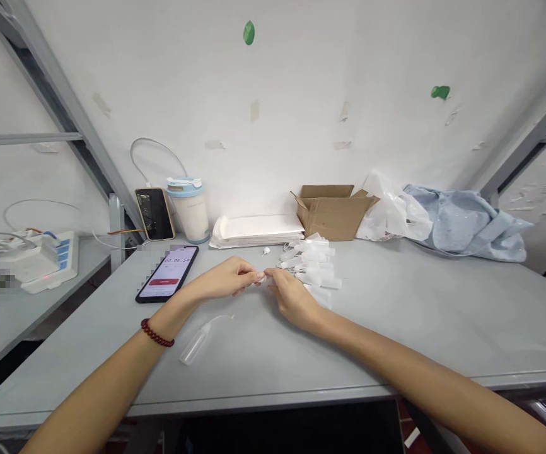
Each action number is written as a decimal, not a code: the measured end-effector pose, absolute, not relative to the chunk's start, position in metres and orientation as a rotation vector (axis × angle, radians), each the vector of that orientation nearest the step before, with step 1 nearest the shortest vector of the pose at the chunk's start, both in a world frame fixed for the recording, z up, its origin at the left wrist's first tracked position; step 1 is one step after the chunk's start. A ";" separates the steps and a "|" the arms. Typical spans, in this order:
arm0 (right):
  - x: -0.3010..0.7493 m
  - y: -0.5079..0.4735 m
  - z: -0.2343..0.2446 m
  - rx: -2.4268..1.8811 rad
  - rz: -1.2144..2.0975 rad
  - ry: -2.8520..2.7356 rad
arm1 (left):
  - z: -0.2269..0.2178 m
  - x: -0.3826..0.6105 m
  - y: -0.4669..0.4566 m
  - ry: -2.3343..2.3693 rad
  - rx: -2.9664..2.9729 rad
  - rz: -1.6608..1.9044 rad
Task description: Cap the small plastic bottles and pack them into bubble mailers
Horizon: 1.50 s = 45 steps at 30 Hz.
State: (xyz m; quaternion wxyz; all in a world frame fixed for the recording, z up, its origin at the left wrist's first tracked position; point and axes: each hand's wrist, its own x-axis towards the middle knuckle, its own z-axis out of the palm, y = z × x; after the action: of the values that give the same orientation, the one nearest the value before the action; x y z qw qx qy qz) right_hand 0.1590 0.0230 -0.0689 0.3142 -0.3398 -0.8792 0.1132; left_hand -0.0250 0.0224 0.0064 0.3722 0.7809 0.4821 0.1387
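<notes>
My left hand and my right hand meet at the middle of the desk, fingers closed in a pinch. Between their fingertips is a small translucent white plastic piece, mostly hidden by the fingers. Just behind them lies a small white cap with a thin tip. Beside my right hand, a pile of translucent plastic bottles spreads across the desk. In front of my left hand, a clear squeeze bottle with a long bent thin tube lies on its side.
Left on the grey desk are a phone showing a timer, a second phone and a tumbler. Along the wall sit white flat packs, an open cardboard box, a white plastic bag and a blue bag.
</notes>
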 end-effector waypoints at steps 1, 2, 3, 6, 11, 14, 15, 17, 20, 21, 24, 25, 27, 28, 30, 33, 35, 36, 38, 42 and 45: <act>0.159 0.023 -0.069 -0.877 0.283 -2.313 | 0.007 -0.024 0.022 1.232 1.998 0.364; 0.159 0.023 -0.068 -0.855 0.274 -2.305 | 0.007 -0.024 0.022 1.221 1.994 0.377; 0.159 0.023 -0.068 -0.834 0.273 -2.295 | 0.008 -0.023 0.021 1.209 1.992 0.390; 0.161 0.022 -0.064 -0.831 0.333 -2.277 | 0.009 -0.020 0.019 1.208 2.001 0.422; 0.162 0.020 -0.059 -0.906 0.465 -2.260 | 0.004 -0.017 0.017 1.235 2.060 0.478; 0.162 0.019 -0.057 -0.925 0.496 -2.240 | 0.004 -0.016 0.018 1.227 2.107 0.531; 0.161 0.019 -0.057 -0.924 0.495 -2.231 | 0.004 -0.016 0.018 1.222 2.098 0.543; 0.161 0.020 -0.056 -0.912 0.471 -2.210 | 0.006 -0.017 0.019 1.209 2.054 0.534; 0.161 0.022 -0.056 -0.880 0.400 -2.173 | 0.007 -0.018 0.020 1.202 2.002 0.509; 0.162 0.022 -0.056 -0.867 0.378 -2.166 | 0.007 -0.018 0.021 1.200 1.985 0.510; 0.163 0.023 -0.057 -0.854 0.356 -2.164 | 0.005 -0.017 0.021 1.174 1.938 0.537; 0.164 0.022 -0.056 -0.863 0.368 -2.169 | 0.004 -0.017 0.020 1.168 1.935 0.548; 0.165 0.020 -0.054 -0.891 0.416 -2.177 | 0.003 -0.015 0.019 1.161 1.955 0.572; 0.165 0.019 -0.052 -0.906 0.453 -2.180 | 0.003 -0.015 0.018 1.153 1.974 0.584; 0.166 0.016 -0.047 -0.931 0.547 -2.168 | 0.002 -0.014 0.017 1.126 2.016 0.598; 0.165 0.013 -0.041 -0.945 0.678 -2.113 | 0.003 -0.015 0.017 1.090 2.062 0.607; 0.164 0.012 -0.040 -0.942 0.716 -2.077 | 0.004 -0.017 0.018 1.083 2.061 0.597; 0.163 0.011 -0.040 -0.946 0.718 -2.062 | 0.004 -0.018 0.019 1.081 2.055 0.588; 0.162 0.011 -0.042 -0.963 0.694 -2.040 | 0.005 -0.019 0.020 1.082 2.039 0.564; 0.160 0.011 -0.047 -0.961 0.597 -2.058 | 0.002 -0.019 0.022 1.098 2.012 0.568; 0.161 0.010 -0.048 -0.946 0.586 -2.080 | 0.001 -0.017 0.021 1.093 2.020 0.573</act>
State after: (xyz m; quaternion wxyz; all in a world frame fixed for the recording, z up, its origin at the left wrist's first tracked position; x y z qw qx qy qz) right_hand 0.1607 0.0104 -0.0485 0.3812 -0.3707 -0.8152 0.2296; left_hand -0.0166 0.0215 0.0008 0.3774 0.7902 0.4276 0.2242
